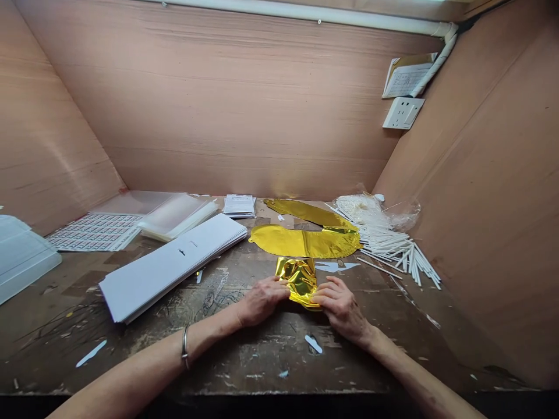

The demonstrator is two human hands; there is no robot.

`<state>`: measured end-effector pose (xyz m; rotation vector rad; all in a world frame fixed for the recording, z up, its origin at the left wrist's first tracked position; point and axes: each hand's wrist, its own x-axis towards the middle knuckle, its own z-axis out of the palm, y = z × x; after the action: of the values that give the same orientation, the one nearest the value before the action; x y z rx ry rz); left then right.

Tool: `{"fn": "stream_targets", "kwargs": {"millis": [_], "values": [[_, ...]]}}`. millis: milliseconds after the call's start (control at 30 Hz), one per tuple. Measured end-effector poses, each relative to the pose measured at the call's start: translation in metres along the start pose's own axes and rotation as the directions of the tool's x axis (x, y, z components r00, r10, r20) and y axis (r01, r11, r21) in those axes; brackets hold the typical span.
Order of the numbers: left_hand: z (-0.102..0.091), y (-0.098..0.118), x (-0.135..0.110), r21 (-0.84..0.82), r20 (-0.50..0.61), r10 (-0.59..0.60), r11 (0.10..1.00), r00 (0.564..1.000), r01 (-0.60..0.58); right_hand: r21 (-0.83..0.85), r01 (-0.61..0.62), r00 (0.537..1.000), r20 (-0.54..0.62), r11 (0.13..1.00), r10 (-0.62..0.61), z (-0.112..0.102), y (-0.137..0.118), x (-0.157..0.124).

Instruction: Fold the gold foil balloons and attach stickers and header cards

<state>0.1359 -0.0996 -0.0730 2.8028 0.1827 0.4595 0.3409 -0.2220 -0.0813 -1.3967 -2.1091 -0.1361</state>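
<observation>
A shiny gold foil balloon (299, 279), uninflated and folded into a small crinkled block, lies flat on the worn brown table (262, 361). My left hand (265, 297) grips its left edge, thumb and fingers together. At its lower right side, my right hand (340, 305) pinches the foil. Just beyond the folded piece lie flat gold foil balloons (301, 241), one across the other. The undersides of the fingers are hidden.
On the left lie a stack of white cards (174, 262), clear plastic bags (174, 215) and printed sticker sheets (94, 231). White sticks (397, 250) spread at the right. A small stack of printed papers (239, 206) is at the back, and a white paper scrap (313, 344) lies in front.
</observation>
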Motion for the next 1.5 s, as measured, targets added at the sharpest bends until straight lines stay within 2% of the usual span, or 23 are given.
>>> {"fn": "stream_targets", "kwargs": {"millis": [67,100,167,233,267,333,400,500,600,700,767,833,967,1067,1167,1333,1433,1500], "values": [[0.001,0.002,-0.001,-0.128,-0.070,-0.184,0.976,0.981,0.174,0.052,-0.169,0.986,0.019,0.984,0.168,0.001,0.003,0.000],[0.002,0.004,0.000,-0.178,-0.106,-0.281,0.949,0.954,0.260,0.065,-0.261,0.965,0.039,0.963,0.259,0.001,0.003,0.001],[0.003,0.006,0.005,-0.234,-0.166,-0.465,0.875,0.870,0.423,0.049,-0.435,0.899,0.069,0.899,0.432,0.004,0.003,0.006],[0.004,0.008,0.011,-0.236,-0.197,-0.615,0.786,0.764,0.572,-0.007,-0.564,0.824,0.059,0.825,0.564,0.007,-0.001,0.014],[0.004,0.009,0.015,-0.219,-0.200,-0.671,0.741,0.714,0.635,-0.040,-0.606,0.794,0.040,0.795,0.607,0.009,-0.004,0.018],[0.004,0.012,0.023,-0.149,-0.188,-0.737,0.675,0.650,0.723,-0.104,-0.641,0.765,-0.014,0.760,0.643,0.012,-0.009,0.025],[0.003,0.015,0.028,-0.046,-0.168,-0.769,0.631,0.617,0.774,-0.148,-0.619,0.784,-0.051,0.771,0.619,0.015,-0.012,0.028],[0.000,0.018,0.033,0.088,-0.122,-0.787,0.598,0.605,0.797,-0.168,-0.519,0.853,-0.038,0.838,0.521,0.018,-0.012,0.027],[-0.003,0.017,0.034,0.135,-0.072,-0.795,0.590,0.602,0.796,-0.157,-0.397,0.915,0.013,0.904,0.404,0.016,-0.008,0.023],[-0.008,0.013,0.038,0.102,-0.031,-0.814,0.575,0.581,0.812,-0.148,-0.238,0.957,0.130,0.960,0.257,0.008,-0.005,0.020],[-0.012,0.010,0.041,0.067,-0.001,-0.820,0.572,0.573,0.818,-0.142,-0.150,0.966,0.188,0.978,0.175,0.002,-0.005,0.019],[-0.016,0.004,0.045,0.034,0.035,-0.825,0.564,0.563,0.825,-0.141,-0.114,0.972,0.189,0.983,0.140,-0.001,-0.005,0.018],[-0.021,-0.011,0.049,-0.112,0.119,-0.850,0.502,0.513,0.857,-0.185,-0.086,0.985,0.135,0.979,0.112,0.003,-0.006,0.017],[-0.023,-0.022,0.050,-0.284,0.221,-0.849,0.415,0.480,0.864,-0.272,-0.061,0.997,0.023,0.960,0.070,0.006,-0.007,0.019],[-0.024,-0.028,0.050,-0.361,0.296,-0.841,0.340,0.452,0.868,-0.381,0.045,0.998,-0.024,0.923,-0.058,0.005,-0.008,0.024],[-0.028,-0.028,0.048,-0.406,0.384,-0.831,0.241,0.403,0.882,-0.444,0.283,0.955,0.051,0.850,-0.291,0.005,0.001,0.033],[-0.034,-0.026,0.046,-0.405,0.417,-0.826,0.204,0.379,0.891,-0.395,0.269,0.960,0.040,0.879,-0.276,0.011,0.007,0.038],[-0.041,-0.025,0.045,-0.402,0.381,-0.828,0.254,0.413,0.880,-0.341,0.169,0.984,0.007,0.925,-0.178,0.013,0.008,0.043]]}}
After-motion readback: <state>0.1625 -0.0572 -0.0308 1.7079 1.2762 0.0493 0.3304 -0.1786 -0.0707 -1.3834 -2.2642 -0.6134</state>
